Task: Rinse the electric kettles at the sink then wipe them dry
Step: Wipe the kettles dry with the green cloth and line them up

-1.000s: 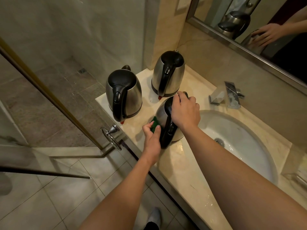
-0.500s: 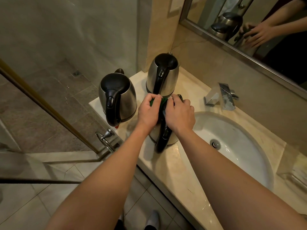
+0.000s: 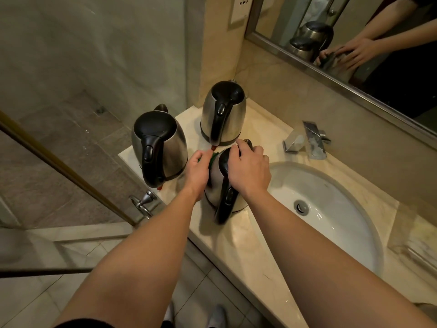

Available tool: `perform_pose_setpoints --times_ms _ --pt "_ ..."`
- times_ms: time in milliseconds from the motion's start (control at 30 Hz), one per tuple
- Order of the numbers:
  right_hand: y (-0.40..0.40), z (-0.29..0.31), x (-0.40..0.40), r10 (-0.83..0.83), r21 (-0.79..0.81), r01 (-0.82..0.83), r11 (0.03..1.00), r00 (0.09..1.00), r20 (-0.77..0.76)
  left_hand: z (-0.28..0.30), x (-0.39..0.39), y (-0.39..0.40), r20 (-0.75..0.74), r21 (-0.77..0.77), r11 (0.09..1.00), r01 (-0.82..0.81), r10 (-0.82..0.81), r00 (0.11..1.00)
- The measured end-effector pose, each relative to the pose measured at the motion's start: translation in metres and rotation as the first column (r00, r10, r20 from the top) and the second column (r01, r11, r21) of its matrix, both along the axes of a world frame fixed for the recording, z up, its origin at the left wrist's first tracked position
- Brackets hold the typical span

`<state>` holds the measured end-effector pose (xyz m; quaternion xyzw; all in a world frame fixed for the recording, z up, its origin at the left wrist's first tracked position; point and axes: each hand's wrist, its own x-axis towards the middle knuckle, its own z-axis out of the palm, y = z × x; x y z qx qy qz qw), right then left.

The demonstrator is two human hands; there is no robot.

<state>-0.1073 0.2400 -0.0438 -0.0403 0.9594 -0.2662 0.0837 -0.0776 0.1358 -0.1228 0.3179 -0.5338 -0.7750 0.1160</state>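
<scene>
Three steel kettles with black lids and handles stand on the beige counter [image 3: 238, 247] left of the sink [image 3: 331, 209]. The nearest kettle [image 3: 224, 197] is under both my hands. My right hand [image 3: 248, 171] grips its black lid from above. My left hand [image 3: 198, 171] presses a green cloth [image 3: 212, 158] against the kettle's left side; only a sliver of the cloth shows. A second kettle [image 3: 158, 147] stands to the left, a third kettle [image 3: 223, 112] behind.
A chrome tap [image 3: 307, 140] stands behind the white basin. A mirror [image 3: 354, 39] runs along the back wall. A glass shower door with a chrome handle [image 3: 144, 202] stands left of the counter's edge. Tiled floor lies below.
My left hand with the green cloth rose from low on the kettle's side to its top, then slid back to the upper left side. My right hand stayed on the lid.
</scene>
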Motion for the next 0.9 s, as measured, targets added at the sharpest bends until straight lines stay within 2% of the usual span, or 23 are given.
perform_pose_setpoints --times_ms 133,233,300,467,567,733,900 --pt "0.0 0.002 0.0 0.005 0.0 -0.005 1.0 1.0 -0.003 -0.017 0.021 0.015 0.001 0.056 0.991 -0.118 0.118 0.993" --pt "-0.001 0.002 0.0 0.002 -0.001 -0.002 1.0 1.0 -0.003 -0.016 0.031 0.024 0.029 0.024 0.985 -0.169 0.168 0.985" --pt "0.0 0.003 0.001 0.005 0.002 -0.005 1.0 1.0 -0.001 -0.008 0.034 0.026 -0.008 -0.005 0.984 -0.18 0.18 0.984" --pt "0.001 0.003 0.001 0.018 0.007 -0.018 1.0 1.0 -0.012 0.03 0.019 0.017 -0.161 -0.151 0.987 -0.054 0.03 0.987" --pt "0.001 0.002 0.001 0.02 0.009 -0.02 1.0 1.0 -0.013 0.048 -0.002 0.008 -0.109 -0.213 0.975 0.067 -0.092 0.99" --pt "0.001 0.001 0.0 0.021 0.01 -0.021 1.0 1.0 -0.016 0.041 -0.022 -0.006 -0.061 -0.125 0.981 0.147 -0.155 0.986" --pt "0.001 -0.001 -0.001 0.009 -0.002 -0.009 1.0 1.0 -0.018 0.019 -0.02 -0.008 0.018 -0.024 0.995 0.092 -0.092 0.996"
